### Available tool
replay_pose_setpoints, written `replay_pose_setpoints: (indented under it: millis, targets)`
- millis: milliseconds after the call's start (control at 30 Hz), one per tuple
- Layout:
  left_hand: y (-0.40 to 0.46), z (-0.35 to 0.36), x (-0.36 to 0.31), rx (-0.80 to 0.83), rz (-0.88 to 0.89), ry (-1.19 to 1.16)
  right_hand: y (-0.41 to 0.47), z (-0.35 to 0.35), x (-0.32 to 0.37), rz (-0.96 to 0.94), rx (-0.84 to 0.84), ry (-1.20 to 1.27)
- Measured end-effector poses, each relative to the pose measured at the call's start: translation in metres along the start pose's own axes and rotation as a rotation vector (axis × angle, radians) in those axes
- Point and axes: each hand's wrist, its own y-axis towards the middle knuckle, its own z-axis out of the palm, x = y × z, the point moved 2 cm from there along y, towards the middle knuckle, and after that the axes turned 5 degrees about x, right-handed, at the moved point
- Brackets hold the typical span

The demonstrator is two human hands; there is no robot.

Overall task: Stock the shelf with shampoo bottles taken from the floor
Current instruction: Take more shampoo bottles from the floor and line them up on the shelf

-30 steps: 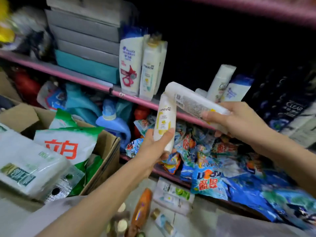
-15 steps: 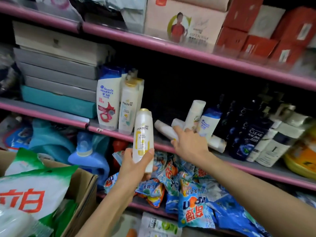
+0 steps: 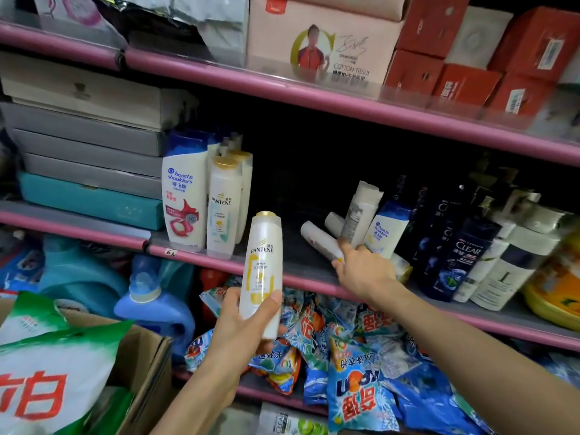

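Observation:
My left hand point(image 3: 241, 328) grips a white and yellow Pantene shampoo bottle point(image 3: 263, 265) upright in front of the middle shelf point(image 3: 188, 255). My right hand point(image 3: 365, 271) rests on a white shampoo bottle point(image 3: 318, 240) lying on its side on that shelf, with the index finger stretched out over it. Its capped end point(image 3: 402, 269) shows to the right of the hand. At the shelf's left stand a Head & Shoulders bottle point(image 3: 183, 196) and two Pantene bottles point(image 3: 223, 208). Two more white bottles point(image 3: 361, 211) lean just behind my right hand.
Dark Clear bottles point(image 3: 461, 255) and pale bottles fill the shelf's right. Stacked flat boxes point(image 3: 88, 158) sit at its left, tissue cartons point(image 3: 326, 48) above. Detergent packets point(image 3: 354, 372) and blue jugs point(image 3: 150, 302) crowd the lower shelf. A cardboard box point(image 3: 147, 356) with detergent bags stands at lower left.
My view rose from the floor to the shelf. My right hand carried the white bottle onto the shelf and laid it on its side. My left hand raised the Pantene bottle toward the shelf.

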Motion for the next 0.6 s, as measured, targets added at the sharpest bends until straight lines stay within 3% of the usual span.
replay_pose_setpoints:
  millis: [367,500,533,600]
  targets:
    - [0.007,0.003,-0.003,0.042,0.032,0.012,0.014,0.012,-0.02,0.132,0.131,-0.006]
    - [0.006,0.007,-0.006,0.103,0.054,0.034,0.012,-0.001,-0.014,0.163,0.296,-0.02]
    - [0.006,0.007,-0.006,0.121,0.06,0.039,0.011,-0.009,-0.01,0.135,0.275,-0.087]
    - [0.006,0.008,-0.007,0.153,0.074,0.045,0.007,-0.03,0.002,-0.003,0.066,-0.067]
